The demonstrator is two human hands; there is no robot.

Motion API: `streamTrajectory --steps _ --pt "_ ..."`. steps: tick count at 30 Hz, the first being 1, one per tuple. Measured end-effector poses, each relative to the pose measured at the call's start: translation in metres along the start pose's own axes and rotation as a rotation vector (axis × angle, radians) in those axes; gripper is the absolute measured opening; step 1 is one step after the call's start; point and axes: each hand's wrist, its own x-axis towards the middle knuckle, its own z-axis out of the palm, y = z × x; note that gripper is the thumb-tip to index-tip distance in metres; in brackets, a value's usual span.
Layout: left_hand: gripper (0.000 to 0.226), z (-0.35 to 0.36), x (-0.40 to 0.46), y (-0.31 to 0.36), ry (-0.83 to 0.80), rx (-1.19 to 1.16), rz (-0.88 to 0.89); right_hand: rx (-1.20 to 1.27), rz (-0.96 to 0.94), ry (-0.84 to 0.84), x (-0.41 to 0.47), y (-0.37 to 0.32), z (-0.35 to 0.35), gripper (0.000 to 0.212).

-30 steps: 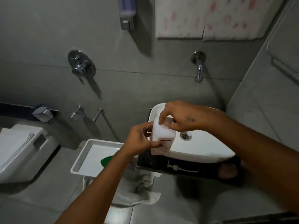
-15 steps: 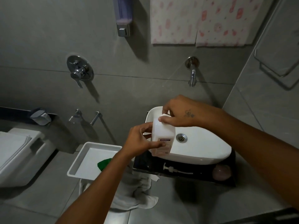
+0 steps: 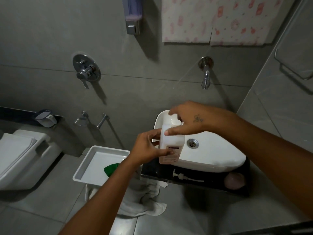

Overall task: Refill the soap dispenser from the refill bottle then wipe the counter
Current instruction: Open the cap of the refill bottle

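A white refill bottle (image 3: 171, 145) with a small label stands upright over the left edge of the white basin (image 3: 211, 155). My left hand (image 3: 147, 148) grips its side from the left. My right hand (image 3: 189, 119) comes from above, its fingertips around the bottle's white cap (image 3: 176, 122). A white pump head with its tube (image 3: 183, 177) lies flat on the black counter (image 3: 152, 168) in front of the basin. At the counter's right end sits a pinkish round container (image 3: 234, 181), dim and hard to make out.
A white tray (image 3: 88, 165) holding a green cloth (image 3: 111, 168) stands left of the counter, with a white towel (image 3: 140, 200) hanging below it. The toilet (image 3: 20, 158) is at far left. A wall tap (image 3: 205, 78) and a wall-mounted dispenser (image 3: 133, 17) are above.
My right hand's fingers have shifted around the cap, which now shows between them. The left hand and the bottle have stayed in place. The view has tilted slightly upward.
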Motion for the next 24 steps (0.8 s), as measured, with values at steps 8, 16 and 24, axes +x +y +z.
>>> streamTrajectory --steps 8,16,24 --pt "0.064 -0.005 0.002 -0.012 -0.014 -0.005 -0.039 0.071 -0.170 0.008 0.005 0.006 -0.008 0.018" --pt "0.074 -0.024 -0.021 -0.066 0.023 -0.002 -0.169 0.782 0.192 0.347 -0.026 0.027 0.131 0.033" --pt "0.085 -0.046 -0.044 -0.102 0.067 -0.014 -0.259 0.839 0.684 0.372 -0.026 -0.016 0.332 0.035"
